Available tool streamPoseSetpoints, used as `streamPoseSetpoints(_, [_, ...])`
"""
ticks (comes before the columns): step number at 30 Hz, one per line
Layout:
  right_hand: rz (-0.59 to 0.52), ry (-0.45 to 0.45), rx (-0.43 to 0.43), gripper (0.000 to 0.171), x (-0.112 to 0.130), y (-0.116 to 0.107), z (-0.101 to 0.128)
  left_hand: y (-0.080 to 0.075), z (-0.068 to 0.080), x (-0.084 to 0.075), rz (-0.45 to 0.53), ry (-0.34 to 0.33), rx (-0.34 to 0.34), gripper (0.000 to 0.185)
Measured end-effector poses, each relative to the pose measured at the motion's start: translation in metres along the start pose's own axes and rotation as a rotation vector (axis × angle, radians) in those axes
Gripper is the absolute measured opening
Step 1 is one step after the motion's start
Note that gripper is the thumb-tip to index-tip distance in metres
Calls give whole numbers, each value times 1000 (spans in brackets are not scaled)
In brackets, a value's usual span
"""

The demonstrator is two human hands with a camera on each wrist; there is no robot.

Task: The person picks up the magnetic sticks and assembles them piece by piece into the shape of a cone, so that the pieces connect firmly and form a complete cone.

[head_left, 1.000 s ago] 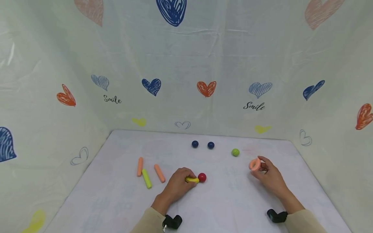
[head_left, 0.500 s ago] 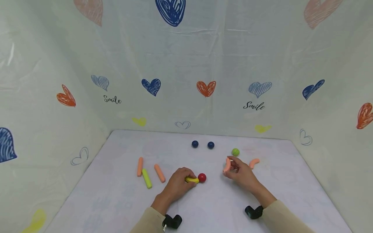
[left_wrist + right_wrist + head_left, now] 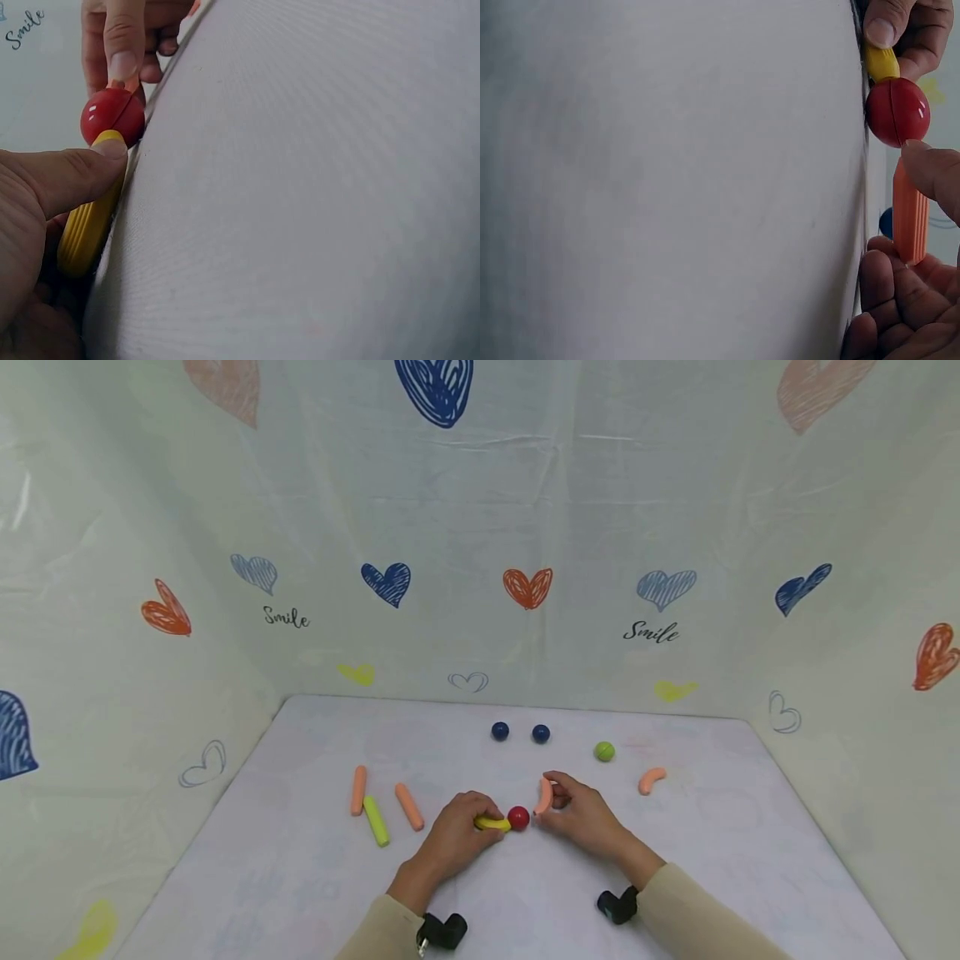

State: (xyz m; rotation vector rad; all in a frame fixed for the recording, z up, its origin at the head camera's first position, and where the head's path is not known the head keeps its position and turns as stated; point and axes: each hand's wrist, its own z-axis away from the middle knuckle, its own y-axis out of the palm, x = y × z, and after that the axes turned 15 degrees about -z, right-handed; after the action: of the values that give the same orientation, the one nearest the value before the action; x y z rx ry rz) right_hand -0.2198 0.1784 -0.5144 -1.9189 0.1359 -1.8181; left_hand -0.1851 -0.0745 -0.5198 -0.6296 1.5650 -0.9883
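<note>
Ball (image 3: 518, 818), red, on the surface (image 3: 540, 902) between left hand (image 3: 459, 828) and right hand (image 3: 588, 818), with little to choose as to the nearer one; in the right hand, a curved orange piece (image 3: 544, 796) pinched between thumb and fingers, just to the ball's right, long axis running mostly front to back, across rather than along the line to the ball; contact at the near end masked by the thumb in the right wrist view, so cannot tell touching from apart; in the left hand, a yellow piece (image 3: 491, 823), also pinched, long axis roughly sideways, tip against the ball
</note>
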Motion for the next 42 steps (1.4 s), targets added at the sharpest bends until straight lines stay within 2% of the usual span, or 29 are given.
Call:
streamPoseSetpoints(7, [8, 13, 8, 72, 5, 6, -2, 0, 0, 1, 12, 3, 8, 12])
streamPoseSetpoints(16, [-1, 4, 56, 74, 3, 5, -4, -1, 0, 1, 0, 25, 0, 11])
streamPoseSetpoints(22, [12, 2, 59, 75, 2, 4, -3, -3, 1, -1, -1, 21, 10, 10])
streamPoseSetpoints(31, [100, -38, 44, 55, 3, 7, -3, -3, 2, -2, -12, 8, 18, 12])
streamPoseSetpoints(42, [43, 12, 27, 45, 7, 7, -2, 3, 1, -5, 10, -6, 44, 14])
